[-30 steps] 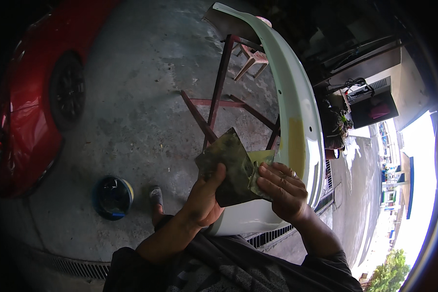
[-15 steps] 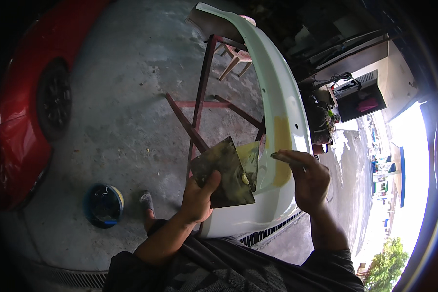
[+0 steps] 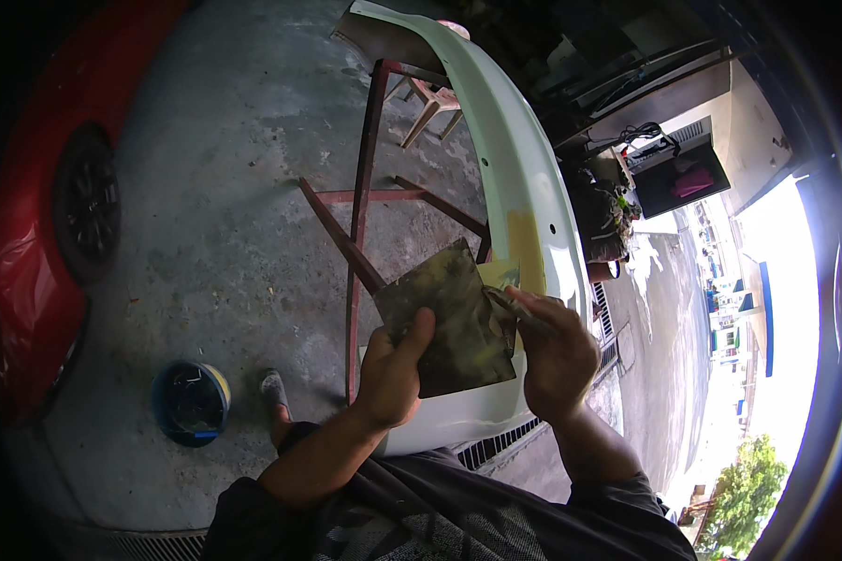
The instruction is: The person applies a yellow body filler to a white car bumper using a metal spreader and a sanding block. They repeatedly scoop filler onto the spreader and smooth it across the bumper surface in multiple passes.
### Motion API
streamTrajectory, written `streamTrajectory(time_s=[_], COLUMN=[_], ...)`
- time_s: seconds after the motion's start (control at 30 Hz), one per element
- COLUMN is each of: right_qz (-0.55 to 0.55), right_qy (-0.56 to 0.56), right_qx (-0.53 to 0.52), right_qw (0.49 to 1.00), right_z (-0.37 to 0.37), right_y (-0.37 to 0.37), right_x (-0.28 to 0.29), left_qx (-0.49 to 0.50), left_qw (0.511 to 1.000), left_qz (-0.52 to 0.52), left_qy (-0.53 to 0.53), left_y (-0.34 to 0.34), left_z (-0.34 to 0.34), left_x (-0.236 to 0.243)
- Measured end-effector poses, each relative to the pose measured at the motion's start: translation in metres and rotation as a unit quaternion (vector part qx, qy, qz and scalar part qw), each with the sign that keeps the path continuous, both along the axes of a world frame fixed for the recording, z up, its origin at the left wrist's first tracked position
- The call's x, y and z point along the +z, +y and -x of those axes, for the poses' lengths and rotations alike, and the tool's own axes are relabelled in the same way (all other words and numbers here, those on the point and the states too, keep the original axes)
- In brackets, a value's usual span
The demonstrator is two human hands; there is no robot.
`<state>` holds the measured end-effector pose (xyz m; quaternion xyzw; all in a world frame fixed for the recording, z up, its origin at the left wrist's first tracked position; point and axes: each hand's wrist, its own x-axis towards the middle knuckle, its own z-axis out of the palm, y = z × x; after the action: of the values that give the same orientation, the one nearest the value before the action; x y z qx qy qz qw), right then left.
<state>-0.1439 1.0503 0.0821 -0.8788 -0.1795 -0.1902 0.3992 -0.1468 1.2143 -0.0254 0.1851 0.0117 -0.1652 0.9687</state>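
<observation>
My left hand [image 3: 390,381] grips a dark square putty board [image 3: 440,332], thumb on top and fingers underneath. Pale smears cover its face, and a yellowish sheet [image 3: 501,273] shows beyond its right edge. My right hand [image 3: 563,363] is closed on a thin putty spreader [image 3: 526,314], whose tip meets the board's right side. Whether the tip carries any putty is too small to tell. Behind both hands stretches a white car bumper [image 3: 505,140], with a yellow filler patch [image 3: 526,245] on its surface.
A dark red metal stand [image 3: 357,224] is under the bumper, near a plastic stool [image 3: 428,110]. On the left are a red car [image 3: 30,271] and a blue bucket [image 3: 192,402]. A floor grate [image 3: 498,445] runs below the bumper.
My right hand has moved left and inward, bringing the spreader from above the bumper to the board's right edge. The board sits slightly more to the right, while the surroundings have shifted left.
</observation>
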Motion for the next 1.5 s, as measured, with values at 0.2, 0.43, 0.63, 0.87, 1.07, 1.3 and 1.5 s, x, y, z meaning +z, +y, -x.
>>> streamTrajectory(time_s=[0.2, 0.43, 0.63, 0.87, 1.07, 1.3, 1.5], right_qz=[0.240, 0.122, 0.285, 0.483, 0.497, 0.463, 0.463], right_qy=[-0.152, -0.079, 0.069, 0.126, 0.124, 0.160, 0.196], right_qx=[0.112, 0.033, -0.048, -0.051, -0.040, -0.057, -0.056], right_qw=[0.952, 0.989, 0.955, 0.865, 0.858, 0.870, 0.863], right_z=[-0.005, -0.010, -0.134, -0.213, -0.203, -0.117, -0.034], right_y=[-0.014, -0.033, -0.132, -0.143, -0.150, -0.161, -0.149], right_x=[0.016, 0.040, 0.045, -0.013, -0.027, -0.037, -0.037], left_qx=[-0.032, 0.036, 0.159, 0.281, 0.271, 0.265, 0.245], left_qw=[0.997, 0.997, 0.986, 0.934, 0.950, 0.887, 0.912], left_qz=[0.054, 0.053, -0.027, -0.221, -0.149, -0.377, -0.328], left_qy=[0.052, 0.036, 0.039, -0.011, 0.047, -0.006, -0.017], left_y=[0.002, 0.005, 0.013, 0.002, -0.004, -0.002, 0.003], left_z=[0.002, 0.014, 0.053, 0.088, 0.093, 0.096, 0.089], left_x=[0.012, -0.025, -0.075, -0.106, -0.122, -0.139, -0.127])
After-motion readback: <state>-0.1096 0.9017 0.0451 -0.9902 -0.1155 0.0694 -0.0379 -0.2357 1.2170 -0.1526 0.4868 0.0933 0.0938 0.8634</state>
